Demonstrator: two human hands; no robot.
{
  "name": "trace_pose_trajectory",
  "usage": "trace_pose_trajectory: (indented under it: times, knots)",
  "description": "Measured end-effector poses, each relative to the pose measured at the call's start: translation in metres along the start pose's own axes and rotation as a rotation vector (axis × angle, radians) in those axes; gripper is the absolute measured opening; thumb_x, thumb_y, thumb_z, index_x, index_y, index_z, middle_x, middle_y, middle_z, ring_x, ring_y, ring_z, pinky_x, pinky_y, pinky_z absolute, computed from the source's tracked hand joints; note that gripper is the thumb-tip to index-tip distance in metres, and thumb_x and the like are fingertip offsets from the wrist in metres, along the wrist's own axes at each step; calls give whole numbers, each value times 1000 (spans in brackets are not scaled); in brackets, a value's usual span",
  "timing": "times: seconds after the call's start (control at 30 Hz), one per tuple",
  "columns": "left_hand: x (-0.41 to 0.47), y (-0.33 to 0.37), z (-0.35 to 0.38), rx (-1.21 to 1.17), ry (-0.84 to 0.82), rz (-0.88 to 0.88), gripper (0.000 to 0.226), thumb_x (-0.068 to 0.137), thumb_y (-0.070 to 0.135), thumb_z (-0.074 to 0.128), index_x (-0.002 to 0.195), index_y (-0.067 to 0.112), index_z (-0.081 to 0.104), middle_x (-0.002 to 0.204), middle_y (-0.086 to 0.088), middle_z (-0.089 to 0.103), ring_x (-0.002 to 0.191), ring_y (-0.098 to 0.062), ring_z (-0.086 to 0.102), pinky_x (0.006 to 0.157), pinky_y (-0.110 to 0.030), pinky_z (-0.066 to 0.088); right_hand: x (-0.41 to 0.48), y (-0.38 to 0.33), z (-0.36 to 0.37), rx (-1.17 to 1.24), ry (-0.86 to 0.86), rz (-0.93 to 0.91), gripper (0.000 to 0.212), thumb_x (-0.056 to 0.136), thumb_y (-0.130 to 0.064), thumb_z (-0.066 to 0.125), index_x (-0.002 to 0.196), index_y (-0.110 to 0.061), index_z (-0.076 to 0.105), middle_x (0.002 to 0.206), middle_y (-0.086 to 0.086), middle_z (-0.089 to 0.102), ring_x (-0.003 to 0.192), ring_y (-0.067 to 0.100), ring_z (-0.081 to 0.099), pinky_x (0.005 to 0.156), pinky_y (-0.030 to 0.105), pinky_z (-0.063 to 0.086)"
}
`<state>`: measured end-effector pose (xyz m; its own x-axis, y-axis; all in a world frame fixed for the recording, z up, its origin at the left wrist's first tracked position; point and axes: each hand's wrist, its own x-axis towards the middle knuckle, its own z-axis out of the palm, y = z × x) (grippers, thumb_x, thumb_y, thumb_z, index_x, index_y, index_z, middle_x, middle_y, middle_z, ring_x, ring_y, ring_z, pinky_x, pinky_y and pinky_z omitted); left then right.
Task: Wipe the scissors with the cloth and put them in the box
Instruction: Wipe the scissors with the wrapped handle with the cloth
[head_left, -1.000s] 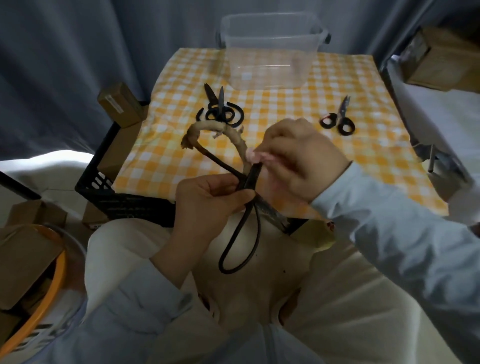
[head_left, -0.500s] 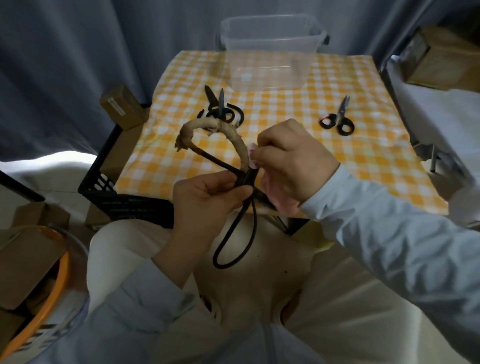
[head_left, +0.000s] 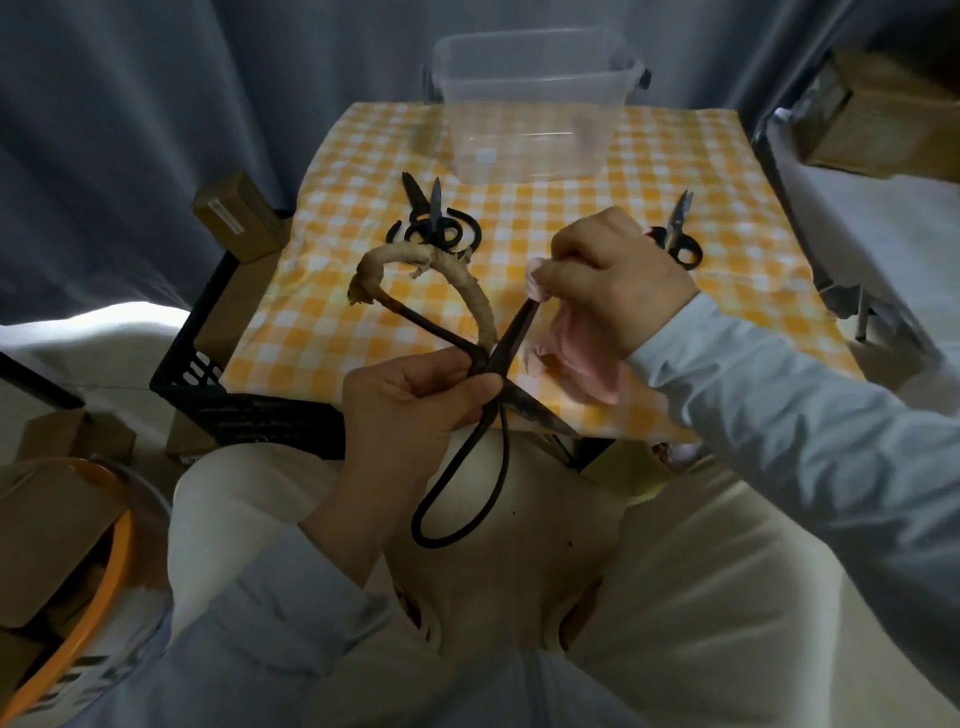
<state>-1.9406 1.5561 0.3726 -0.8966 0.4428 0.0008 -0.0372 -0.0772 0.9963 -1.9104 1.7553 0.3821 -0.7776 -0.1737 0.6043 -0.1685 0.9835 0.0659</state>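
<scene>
Gripping the old scissors (head_left: 511, 335) at the pivot with the left hand (head_left: 410, 400). Pinching the pink cloth (head_left: 576, 343) round one blade tip with the right hand (head_left: 618, 275). Holding them spread open, well short of the box (head_left: 530, 119).

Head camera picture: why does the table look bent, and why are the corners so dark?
Head view: the wide-angle lens bends lines, so the sides of the checked tablecloth splay; head view: light falls mainly on that cloth, leaving the curtain and lower corners dim; head view: the clear plastic box carries faint pale reflections, and the large scissors read almost as a silhouette.
</scene>
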Motion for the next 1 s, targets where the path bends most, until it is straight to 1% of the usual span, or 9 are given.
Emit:
trace_pose_trajectory:
  times: [0.17,0.3,0.47,0.57,0.63,0.73,0.83,0.93,1.0]
  knots:
    - [3,1,1,-12,18,-7,25,70,-9,72,79,14,66,56,12,67,56,-4,67,53,-13,52,-6,-10,6,49,-30,-158,21,71,-7,61,91,-5,68,90,15,61,84,32,53,65,35,50]
    - [2,0,1,20,1,6,23,71,-6,73,82,14,68,59,11,69,59,-5,68,55,-13,52,2,8,-2,-5,31,-24,12,71,-10,70,82,-4,71,81,17,61,76,37,56,59,39,51]
    - [4,-2,0,6,26,-8,23,70,-8,73,79,13,67,57,11,68,57,-5,67,54,-13,52,-9,-12,4,102,-86,-113,23,72,-7,68,95,-3,69,93,18,61,92,28,44,67,38,50]
    - [1,-2,-1,15,17,-11,24,70,-7,73,81,15,67,58,11,69,58,-5,68,55,-13,52,1,6,-2,18,-16,-23,22,81,-15,56,88,-3,72,85,21,61,84,37,52,62,42,52]
    - [1,-2,-1,4,28,-21,23,70,-7,73,79,13,67,58,10,69,58,-6,68,55,-14,52,1,4,0,-10,-10,7,18,83,-13,58,89,-2,71,85,19,61,81,39,56,61,42,51]
    - [4,0,-2,-23,52,-23,24,71,-9,72,76,14,67,56,9,68,56,-6,67,54,-14,52,-7,-15,9,55,-8,-73,21,74,-4,66,95,-3,70,91,18,62,89,31,49,68,35,47]
    - [2,1,-2,-11,38,-13,24,71,-8,72,80,15,67,58,10,69,58,-6,68,55,-14,52,-1,-1,5,-29,-19,-97,17,76,-4,65,92,-2,71,91,19,63,91,32,47,69,37,49]
    - [0,-2,-3,-31,52,-31,21,71,-6,72,79,13,68,60,8,70,60,-7,68,56,-16,54,6,17,0,78,95,277,16,81,-8,64,95,-1,67,86,8,60,80,29,58,71,38,53]
    - [3,-4,-7,-69,77,-63,16,70,-2,72,82,9,70,65,3,72,64,-12,70,59,-19,55,8,13,-7,265,104,553,25,81,-14,65,101,1,66,90,-11,49,78,4,54,81,17,46]
